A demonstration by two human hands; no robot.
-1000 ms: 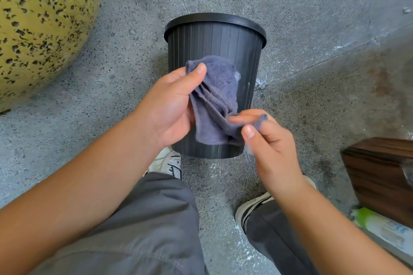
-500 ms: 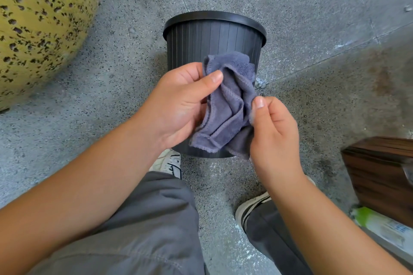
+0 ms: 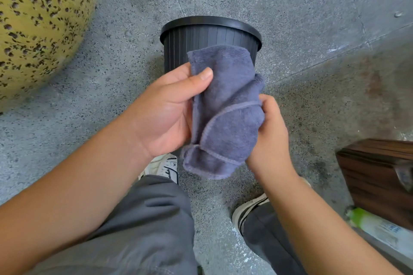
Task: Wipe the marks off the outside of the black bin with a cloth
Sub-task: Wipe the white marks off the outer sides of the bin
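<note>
Slippage of the grey-blue microfibre cloth (image 3: 225, 109) looks like the nearest risk: it is bunched in loose folds between the two hands, held above the floor and in front of the black ribbed bin (image 3: 201, 44), and not yet laid against the plastic. The left hand (image 3: 169, 109) pinches its left edge, thumb on top and fingers curled behind; the right hand (image 3: 270, 131) grips the right side with fingers wrapped under the fold, so both hands are closed on the fabric. A lumpy wad would probably skate over the ribs and leave marks in the grooves, and a trailing corner near the bottom could drag on the gritty speckled concrete floor (image 3: 312, 18) and carry dirt onto the wall. The bin stands upright just beyond the hands, far of the white sneaker (image 3: 163, 166) and the dark sneaker (image 3: 250, 210); it looks light, so a hard one-handed push might tip or slide it away. Room is open on the far side and far right. To the left a large yellow speckled planter (image 3: 40, 29) stands near, narrowing that side, and at the near right a dark wooden box (image 3: 375, 176) and a green-capped bottle (image 3: 375, 227) lie close to the right leg, limiting a step that way.
</note>
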